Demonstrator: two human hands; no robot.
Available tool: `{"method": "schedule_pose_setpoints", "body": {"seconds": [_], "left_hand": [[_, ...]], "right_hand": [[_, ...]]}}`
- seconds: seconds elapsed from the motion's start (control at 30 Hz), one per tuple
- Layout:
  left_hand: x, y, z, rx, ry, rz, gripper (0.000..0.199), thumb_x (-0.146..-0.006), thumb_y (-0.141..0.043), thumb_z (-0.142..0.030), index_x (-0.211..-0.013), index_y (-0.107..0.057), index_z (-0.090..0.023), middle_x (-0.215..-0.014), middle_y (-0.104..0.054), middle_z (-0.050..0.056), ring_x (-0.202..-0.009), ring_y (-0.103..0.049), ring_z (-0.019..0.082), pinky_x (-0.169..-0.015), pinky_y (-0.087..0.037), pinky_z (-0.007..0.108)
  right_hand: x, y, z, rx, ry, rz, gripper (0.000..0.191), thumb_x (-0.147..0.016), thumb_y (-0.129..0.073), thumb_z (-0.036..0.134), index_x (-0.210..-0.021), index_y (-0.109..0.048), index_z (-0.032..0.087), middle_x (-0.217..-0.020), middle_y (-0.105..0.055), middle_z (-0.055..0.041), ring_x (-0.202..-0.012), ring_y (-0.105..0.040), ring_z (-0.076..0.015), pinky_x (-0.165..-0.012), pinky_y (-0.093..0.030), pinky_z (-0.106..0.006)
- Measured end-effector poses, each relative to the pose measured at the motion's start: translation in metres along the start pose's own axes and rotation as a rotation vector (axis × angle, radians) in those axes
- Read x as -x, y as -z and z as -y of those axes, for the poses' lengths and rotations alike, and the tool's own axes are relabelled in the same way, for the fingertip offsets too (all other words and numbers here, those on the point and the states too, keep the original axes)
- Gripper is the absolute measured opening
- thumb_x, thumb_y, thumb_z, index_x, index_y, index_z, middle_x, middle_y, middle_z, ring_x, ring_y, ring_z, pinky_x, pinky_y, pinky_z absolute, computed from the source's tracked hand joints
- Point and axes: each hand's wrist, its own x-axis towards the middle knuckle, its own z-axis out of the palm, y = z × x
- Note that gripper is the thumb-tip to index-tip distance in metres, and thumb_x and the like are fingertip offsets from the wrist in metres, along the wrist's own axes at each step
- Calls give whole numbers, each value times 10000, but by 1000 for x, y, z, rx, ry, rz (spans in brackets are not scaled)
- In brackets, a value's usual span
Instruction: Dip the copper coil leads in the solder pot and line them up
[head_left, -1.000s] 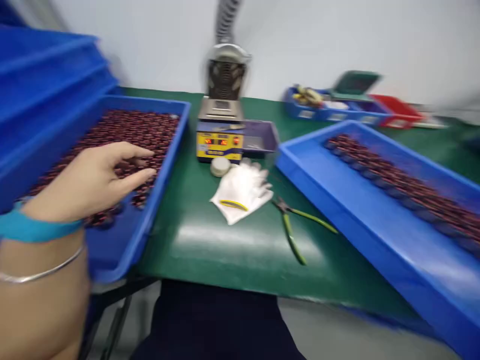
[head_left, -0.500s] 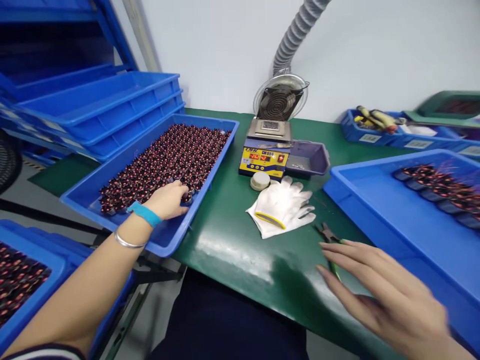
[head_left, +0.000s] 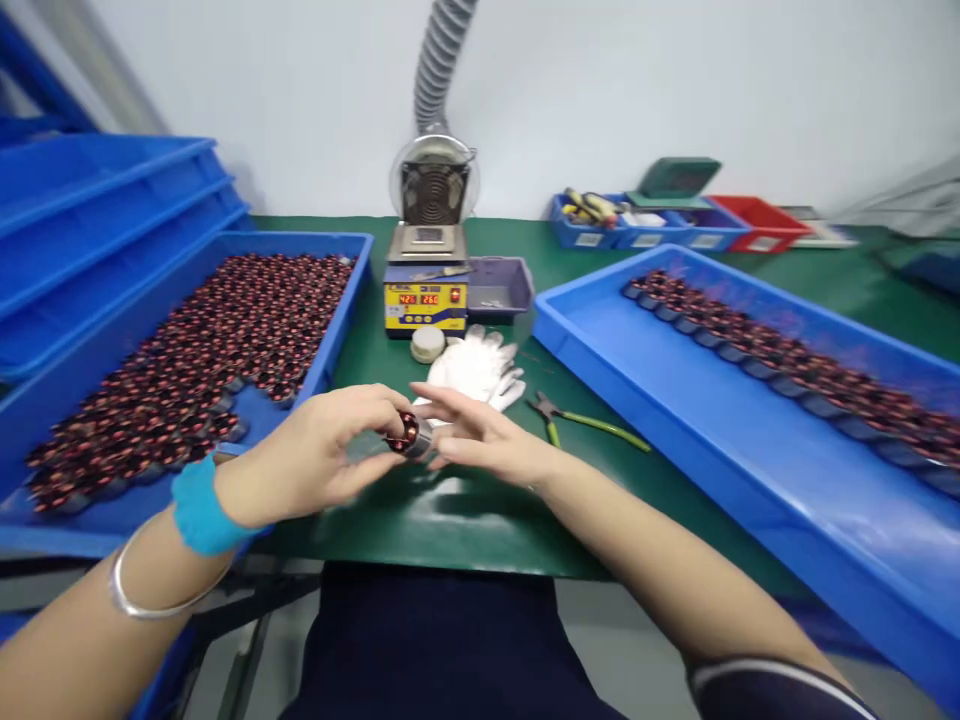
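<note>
My left hand [head_left: 337,440] is closed on a small motor core [head_left: 409,436], a short metallic cylinder with copper windings showing at the end facing left. It is held tilted above the front of the green table. My right hand [head_left: 487,435] reaches in from the other side, fingers apart around the metal end of the core; firm contact cannot be made out. Many similar cores [head_left: 217,340] stand packed in the blue tray [head_left: 349,300] at left, with a gap at its near right corner. The right blue tray [head_left: 660,400] holds rows of cores [head_left: 795,380] along its far side.
White gloves [head_left: 480,365] and green-handled cutting pliers [head_left: 551,410] lie behind and beside my hands. A yellow-fronted heating unit [head_left: 426,305], a round pale tin [head_left: 427,343] and a grey bin [head_left: 495,285] stand farther back. Small blue bins [head_left: 589,237] and a red bin [head_left: 757,220] line the wall.
My left hand has lifted a core out of the left tray and brought it to the middle. My right hand has moved left to meet it. The view has turned right.
</note>
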Motion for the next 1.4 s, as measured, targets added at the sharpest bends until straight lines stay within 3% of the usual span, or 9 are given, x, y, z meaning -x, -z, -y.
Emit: {"method": "schedule_pose_setpoints", "body": {"seconds": [0.13,0.27,0.37,0.5,0.73,0.93,1.2,1.3,1.4], "left_hand": [[-35,-18,-1,47,-105,23,141,-816,-544,-272,-922,-602,-199,-1095,-651,74,-987,-612,203,-875,-495,321],[-49,-25,16,108,32,-102,700,-647,-730,-446,-1240,-453,-197,-1235,-553,110,-968,-595,224,-838,-513,353],[-49,-33,26,188,198,70,581,-578,-752,-525,-1004,-561,-178,-942,-634,51,-835,-599,207,-751,-510,335],[-47,-46,28,395,317,279,392,-669,-674,-529,-673,-497,-179,-620,-517,-27,-604,-483,127,-565,-419,253],[-44,-47,27,489,227,199,455,-739,-635,-480,-555,-338,-187,-554,-334,-60,-549,-304,83,-494,-272,210],[-44,-46,18,546,165,142,331,-878,-445,-357,-609,-464,-165,-579,-427,-32,-567,-360,92,-533,-321,214],[-35,-3,20,491,261,150,460,-894,-447,-397,-489,-419,-181,-448,-407,-27,-433,-355,87,-431,-278,229],[-30,16,33,532,281,39,502,-885,-467,-457,-459,-439,-194,-419,-427,-11,-409,-391,100,-429,-318,240],[-32,15,40,570,359,-48,518,-862,-495,-494,-441,-439,-197,-409,-427,-9,-404,-404,105,-434,-348,240]], "right_hand": [[0,8,-10,-64,14,-146,510,-709,-745,369,-1152,-575,181,-972,-657,-41,-863,-658,-151,-718,-555,-246],[9,13,-16,213,143,-515,474,-692,-757,358,-1102,-588,190,-969,-665,-48,-849,-661,-166,-809,-550,-310],[9,12,-19,605,316,-654,382,-721,-742,309,-1053,-597,188,-974,-658,-63,-847,-644,-161,-788,-546,-294],[8,4,-22,877,487,-630,294,-762,-701,247,-1022,-572,202,-926,-655,-62,-859,-635,-171,-773,-534,-301],[10,-2,-23,872,542,-539,354,-756,-674,162,-1079,-533,199,-957,-643,-77,-886,-635,-177,-754,-536,-295],[10,-1,-22,916,549,-495,375,-746,-731,193,-1068,-541,159,-923,-651,-81,-834,-639,-156,-736,-540,-265],[12,3,-17,988,601,-531,396,-736,-742,192,-1068,-527,171,-905,-641,-76,-815,-634,-155,-708,-541,-261],[13,7,-18,1036,627,-596,391,-718,-752,184,-1044,-536,175,-881,-636,-62,-783,-624,-151,-680,-534,-258],[13,10,-18,1077,634,-647,385,-711,-756,190,-1031,-543,176,-861,-632,-54,-766,-619,-150,-671,-530,-260]]}}
